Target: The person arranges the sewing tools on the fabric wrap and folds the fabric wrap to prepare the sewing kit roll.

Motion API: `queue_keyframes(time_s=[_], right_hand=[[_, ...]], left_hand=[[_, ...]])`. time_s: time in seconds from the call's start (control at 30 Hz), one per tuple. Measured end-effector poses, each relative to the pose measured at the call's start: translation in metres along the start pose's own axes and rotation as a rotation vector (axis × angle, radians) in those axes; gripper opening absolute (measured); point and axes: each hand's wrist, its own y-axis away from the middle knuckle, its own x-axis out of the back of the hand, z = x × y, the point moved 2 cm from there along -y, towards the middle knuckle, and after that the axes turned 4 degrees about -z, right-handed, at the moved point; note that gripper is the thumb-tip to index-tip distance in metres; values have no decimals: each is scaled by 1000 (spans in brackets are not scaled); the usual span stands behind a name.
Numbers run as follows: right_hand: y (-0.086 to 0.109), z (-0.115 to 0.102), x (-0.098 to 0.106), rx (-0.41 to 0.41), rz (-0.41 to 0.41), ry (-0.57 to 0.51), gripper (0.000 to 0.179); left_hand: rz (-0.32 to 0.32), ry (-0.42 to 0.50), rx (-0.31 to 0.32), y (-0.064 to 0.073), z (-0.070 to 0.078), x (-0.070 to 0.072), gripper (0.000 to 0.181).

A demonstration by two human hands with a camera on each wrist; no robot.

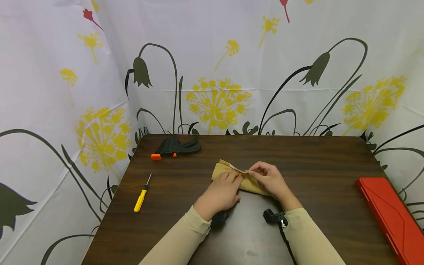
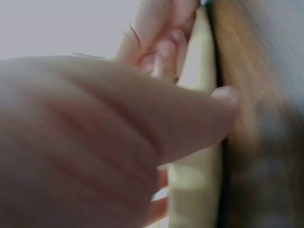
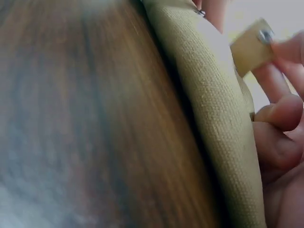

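Observation:
A folded tan canvas pouch (image 1: 253,186) lies on the table in front of me. My left hand (image 1: 224,191) rests on its left part with the fingers laid over the top; in the left wrist view the thumb (image 2: 204,118) reaches across its near side. My right hand (image 1: 269,180) pinches a small fabric tab (image 3: 249,50) at the pouch's upper edge. On that tab sits a round metal snap (image 3: 265,36). The cloth's woven side (image 3: 209,95) shows in the right wrist view. What is inside the pouch is hidden.
A black bar clamp with orange pads (image 1: 175,147) lies at the back left of the dark wooden table (image 1: 314,158). Nearer on the left is a yellow-handled screwdriver (image 1: 140,198). A red case (image 1: 391,213) lies along the right edge. A flower-patterned curtain (image 1: 212,66) hangs behind.

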Motion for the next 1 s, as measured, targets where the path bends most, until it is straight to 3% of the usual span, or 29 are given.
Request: queue_keyframes(time_s=[0.1,0.23,0.4,0.57,0.87,1.0], right_hand=[[0,-2,-1,100,-64,88,3],[0,-3,-4,204,-115,172,10],[0,-6,-8,259,-163,223,14],[1,-8,-11,308,-167,252,15],[4,-11,-14,331,-221,264,20],[5,-18,-20,320,-252,416,19]], left_hand=[[13,41,51,-4,-7,-4,60],[52,163,80,-12,-21,-5,42],[87,384,118,-22,-42,-10,32],[75,503,130,-24,-50,-13,31],[103,523,163,-26,-46,-16,28],[110,520,164,-27,-46,-17,28]])
